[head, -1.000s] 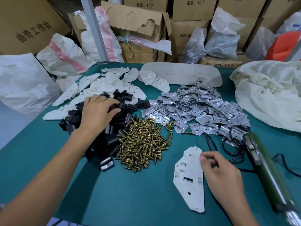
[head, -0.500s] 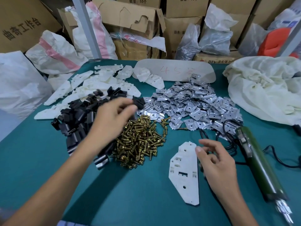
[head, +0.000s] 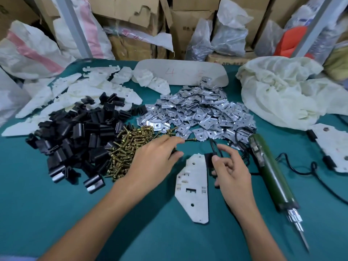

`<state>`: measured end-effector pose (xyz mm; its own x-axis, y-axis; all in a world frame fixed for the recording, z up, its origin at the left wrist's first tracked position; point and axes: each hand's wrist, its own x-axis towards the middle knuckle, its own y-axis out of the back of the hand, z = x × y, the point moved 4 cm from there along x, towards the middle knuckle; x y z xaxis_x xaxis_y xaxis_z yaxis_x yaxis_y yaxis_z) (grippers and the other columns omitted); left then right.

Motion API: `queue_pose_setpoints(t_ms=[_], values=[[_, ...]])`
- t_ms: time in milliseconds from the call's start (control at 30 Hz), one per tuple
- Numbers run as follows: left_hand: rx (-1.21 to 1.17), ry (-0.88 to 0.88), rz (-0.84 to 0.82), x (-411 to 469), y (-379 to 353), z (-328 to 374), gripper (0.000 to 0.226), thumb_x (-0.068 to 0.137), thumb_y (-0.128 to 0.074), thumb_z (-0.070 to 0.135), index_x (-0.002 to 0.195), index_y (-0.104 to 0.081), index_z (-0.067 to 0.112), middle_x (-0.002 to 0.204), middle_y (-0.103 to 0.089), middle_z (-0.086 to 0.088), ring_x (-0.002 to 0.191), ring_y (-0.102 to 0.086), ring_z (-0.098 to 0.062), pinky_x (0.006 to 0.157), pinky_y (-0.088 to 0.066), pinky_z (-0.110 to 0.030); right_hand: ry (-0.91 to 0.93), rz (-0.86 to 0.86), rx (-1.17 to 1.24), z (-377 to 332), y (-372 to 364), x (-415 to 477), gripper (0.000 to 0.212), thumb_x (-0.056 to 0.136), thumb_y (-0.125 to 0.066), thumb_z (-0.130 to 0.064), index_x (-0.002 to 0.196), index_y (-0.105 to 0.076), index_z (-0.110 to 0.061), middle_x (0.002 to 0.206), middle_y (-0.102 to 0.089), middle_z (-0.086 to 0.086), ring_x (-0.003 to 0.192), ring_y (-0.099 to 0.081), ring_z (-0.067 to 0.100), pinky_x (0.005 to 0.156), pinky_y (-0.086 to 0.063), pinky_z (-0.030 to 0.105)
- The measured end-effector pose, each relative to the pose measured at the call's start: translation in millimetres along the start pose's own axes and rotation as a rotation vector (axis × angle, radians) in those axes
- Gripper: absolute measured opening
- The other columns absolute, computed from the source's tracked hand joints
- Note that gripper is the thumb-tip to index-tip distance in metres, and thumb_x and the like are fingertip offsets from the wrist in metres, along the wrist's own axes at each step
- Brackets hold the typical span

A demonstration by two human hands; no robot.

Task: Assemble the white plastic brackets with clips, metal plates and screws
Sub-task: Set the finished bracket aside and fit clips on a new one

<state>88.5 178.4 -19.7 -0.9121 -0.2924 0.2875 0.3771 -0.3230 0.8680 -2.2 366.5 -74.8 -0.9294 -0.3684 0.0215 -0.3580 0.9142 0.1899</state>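
The right grip (head: pixel 233 172) hovers low over the teal table (head: pixel 56 204), narrow, thumb tip pressed to a single black clip (head: pixel 208 160) with a bent finger just beneath it and the forefinger stretched out above. That clip sits on the upper right edge of the white bracket (head: pixel 194 187), which lies flat on the table directly left of this grip, its pointed end towards the person. The left grip (head: pixel 154 159) lies across from it, on the other side of the bracket's top, fingers reaching out nearly straight over the thumb; something dark shows between thumb and fingers, and I cannot tell whether it is held. Under and just left of the left grip spreads the heap of brass screws (head: pixel 128 147), touching the pile of black clips (head: pixel 79 132) farther left. Beyond both grips lies the heap of metal plates (head: pixel 197 117), and beyond the clip pile, the stack of spare white brackets (head: pixel 75 95). Just right of the right grip lies a green electric screwdriver (head: pixel 271 176), bit pointing towards the person, its black cord looped by the plates. Well to the right of it rests another bracket (head: pixel 337 147) carrying black clips on its edge, below a crumpled cream cloth (head: pixel 282 95).
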Motion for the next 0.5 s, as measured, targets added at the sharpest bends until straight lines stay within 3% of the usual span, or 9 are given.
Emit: queue_pose_setpoints(t_ms=[133, 200, 267, 367, 500], values=[[0.19, -0.095, -0.04, 3, -12, 2, 0.022, 0.098, -0.061, 0.034, 0.11, -0.075, 0.023, 0.115, -0.068, 0.003, 0.105, -0.057, -0.022, 0.093, -0.043, -0.033, -0.014, 0.02, -0.023, 3, 2, 1, 0.023, 0.102, -0.058, -0.025, 0.109, -0.068, -0.044, 0.07, -0.067, -0.008, 0.054, -0.06, 0.006, 0.05, -0.049, 0.017], [0.191, -0.064, -0.055, -2, -22, 8, 0.041, 0.095, -0.057, 0.053, 0.116, -0.073, 0.022, 0.134, -0.058, -0.004, 0.123, -0.045, -0.028, 0.103, -0.037, -0.04, -0.02, 0.037, -0.037, 2, 2, 1, 0.02, 0.103, -0.057, -0.024, 0.105, -0.068, -0.042, 0.069, -0.069, -0.007, 0.054, -0.062, 0.008, 0.051, -0.049, 0.015], [0.215, 0.021, -0.166, -8, -35, 14, 0.075, 0.084, -0.04, 0.081, 0.129, -0.062, 0.026, 0.152, -0.035, -0.003, 0.139, -0.022, -0.029, 0.11, -0.019, -0.044, -0.025, 0.051, -0.054, 2, 3, 1, 0.019, 0.104, -0.056, -0.026, 0.104, -0.066, -0.041, 0.069, -0.071, -0.005, 0.056, -0.066, 0.01, 0.055, -0.05, 0.015], [0.248, 0.056, -0.222, -13, -46, 19, 0.094, 0.07, -0.029, 0.095, 0.131, -0.055, 0.028, 0.157, -0.021, 0.001, 0.142, -0.006, -0.025, 0.107, -0.006, -0.04, -0.033, 0.053, -0.096, 0, 5, 2, 0.019, 0.105, -0.052, -0.026, 0.106, -0.065, -0.041, 0.07, -0.072, -0.006, 0.06, -0.071, 0.01, 0.067, -0.056, 0.029], [0.097, 0.061, -0.148, -15, -44, 22, 0.086, 0.069, -0.046, 0.089, 0.13, -0.053, 0.028, 0.153, -0.025, 0.007, 0.139, -0.007, -0.018, 0.106, -0.007, -0.033, -0.062, 0.054, -0.083, 1, 5, 2, 0.025, 0.106, -0.049, -0.02, 0.106, -0.065, -0.039, 0.072, -0.073, -0.005, 0.063, -0.074, 0.013, 0.079, -0.06, 0.047]])
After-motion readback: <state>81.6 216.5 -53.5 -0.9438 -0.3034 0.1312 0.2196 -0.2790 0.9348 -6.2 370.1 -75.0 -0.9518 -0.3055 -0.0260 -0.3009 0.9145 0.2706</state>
